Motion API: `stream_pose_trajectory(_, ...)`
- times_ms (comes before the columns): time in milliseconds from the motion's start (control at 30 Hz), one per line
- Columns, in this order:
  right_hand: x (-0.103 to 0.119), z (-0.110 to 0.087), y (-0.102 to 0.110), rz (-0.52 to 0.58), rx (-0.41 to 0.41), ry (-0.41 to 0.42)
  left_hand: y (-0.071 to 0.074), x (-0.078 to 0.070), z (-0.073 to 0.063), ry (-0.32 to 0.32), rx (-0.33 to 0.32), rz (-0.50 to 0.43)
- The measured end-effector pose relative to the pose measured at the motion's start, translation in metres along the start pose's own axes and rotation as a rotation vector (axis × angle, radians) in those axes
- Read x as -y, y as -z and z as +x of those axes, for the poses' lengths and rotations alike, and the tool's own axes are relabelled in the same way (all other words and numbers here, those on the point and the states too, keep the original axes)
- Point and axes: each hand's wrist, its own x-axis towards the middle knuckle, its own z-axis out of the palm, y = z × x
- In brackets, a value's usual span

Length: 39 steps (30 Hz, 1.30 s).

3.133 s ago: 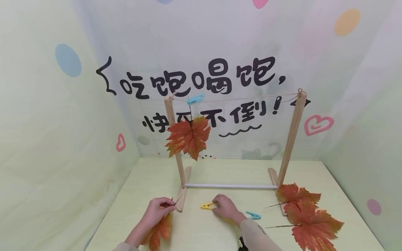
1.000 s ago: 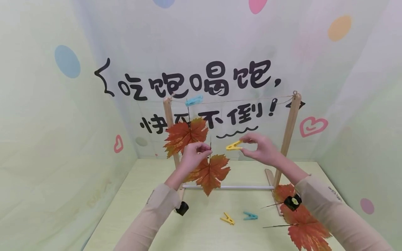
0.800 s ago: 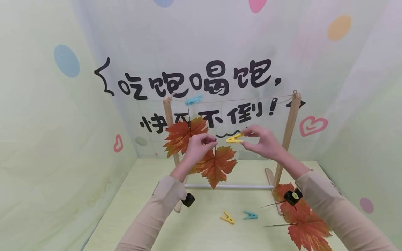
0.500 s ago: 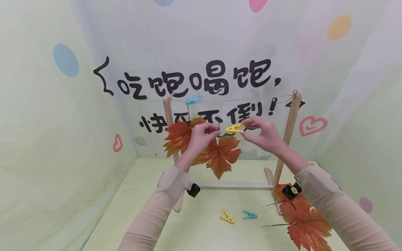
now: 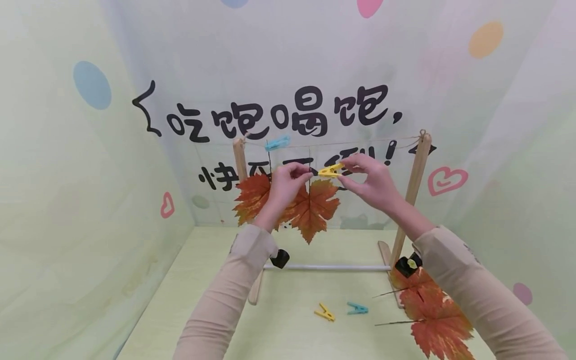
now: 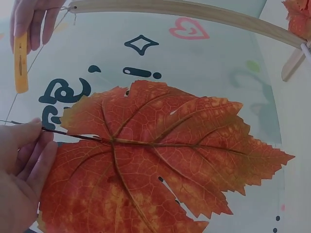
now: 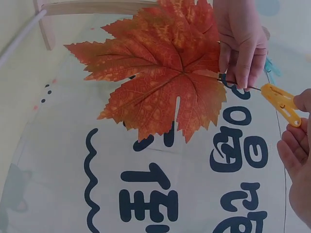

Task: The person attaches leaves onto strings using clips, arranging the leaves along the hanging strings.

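My left hand pinches the dark stem of an orange-red maple leaf, whose blade hangs below the fingers. In the left wrist view that leaf spreads wide beside the thumb. My right hand holds a yellow clothespin by its handle ends between thumb and fingers. The clothespin's nose is close to the leaf stem, just under the twine. Seen from the right wrist, the clothespin overlaps the stem's tip; whether it touches cannot be told.
Two wooden posts joined by a white rod hold the twine. A blue clothespin clips another leaf at left. On the table lie a yellow clothespin, a blue clothespin and leaves at right.
Both hands have come up from the table to the twine, bringing the leaf and the yellow clothespin. Most recently the clothespin has moved left and up, closer to the stem.
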Motion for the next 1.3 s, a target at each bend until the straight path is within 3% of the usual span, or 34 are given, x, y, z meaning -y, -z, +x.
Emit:
stream_pose_trajectory(167,0.006,0.009,-0.002,-0.004,-0.022,-0.008,0.001,-0.002,0.004,0.037,-0.019,-0.026)
stream_pose_trajectory(400,0.01,0.019,-0.005,-0.014,-0.051,-0.004,0.001,-0.002,0.008,0.027,-0.044,-0.01)
stream_pose_trajectory(733,0.015,0.035,-0.012,0.004,-0.121,0.011,0.001,0.003,0.013,0.061,-0.083,-0.03)
stream_pose_trajectory(1067,0.015,0.048,-0.015,-0.03,-0.144,-0.046,0.003,0.002,0.014,0.067,-0.076,-0.02)
stream_pose_trajectory(1300,0.014,0.055,-0.021,-0.109,-0.172,-0.026,0.003,0.0,0.014,0.082,-0.075,-0.028)
